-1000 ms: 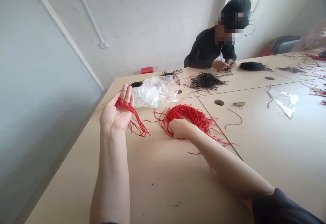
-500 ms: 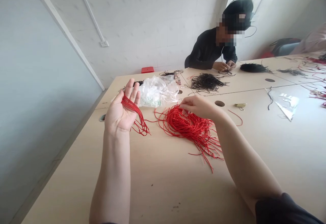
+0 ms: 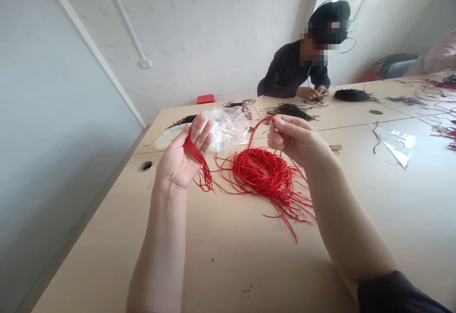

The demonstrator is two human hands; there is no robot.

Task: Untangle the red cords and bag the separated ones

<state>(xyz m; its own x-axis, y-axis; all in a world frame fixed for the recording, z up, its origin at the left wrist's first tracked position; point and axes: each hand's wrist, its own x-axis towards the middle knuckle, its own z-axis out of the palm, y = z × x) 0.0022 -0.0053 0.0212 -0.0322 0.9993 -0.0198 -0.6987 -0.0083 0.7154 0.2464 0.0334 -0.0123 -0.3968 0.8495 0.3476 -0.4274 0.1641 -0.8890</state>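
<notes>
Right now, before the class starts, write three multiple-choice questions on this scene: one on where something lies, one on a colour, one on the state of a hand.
1. Where is the clear plastic bag relative to the tangled pile of red cord?
A. Beyond it, farther across the table
B. Underneath it
C. On the floor

2. What colour is the cord heap nearest the seated co-worker?
A. Red
B. Black
C. White

3. What is the person's right hand doing?
A. Lying flat on the table
B. Holding the plastic bag
C. Pinching a strand of red cord

1: A, the bag lies on the far side of the pile.
2: B, the black cord heap lies before the co-worker.
3: C, the strand runs from the fingertips down to the pile.
</notes>
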